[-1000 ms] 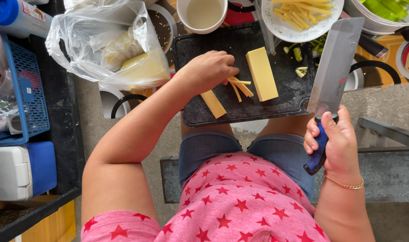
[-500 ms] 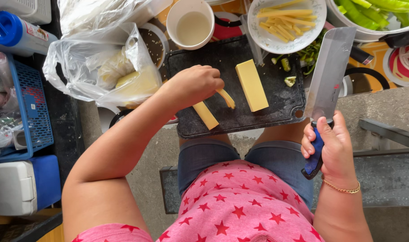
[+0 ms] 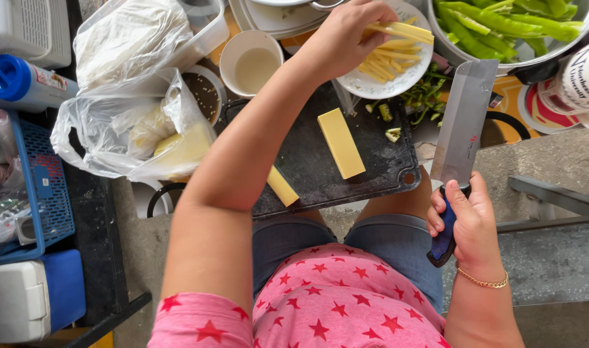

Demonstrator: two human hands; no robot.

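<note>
The yellow cheese sticks are pinched in the fingers of my left hand, held just above the white plate where more cut sticks already lie. Their long axis runs out to the right from my fingertips, nearly level, over the plate's middle. My left arm stretches forward across the black cutting board, so this hand is far nearer the plate than the other one.

On the board a cheese block lies a little slanted, long axis running away from me, and a smaller cheese piece sits at the near edge, partly hidden by my forearm. Green scraps lie at the board's far corner.

My right hand is wrapped tight around the blue handle of a cleaver, blade pointing away from me, off the board's right side.

Beyond are a bowl of green peppers, cut off by the frame's top, a white cup and a clear plastic bag with pale yellow blocks inside that I cannot make out well. A blue basket stands far left.
</note>
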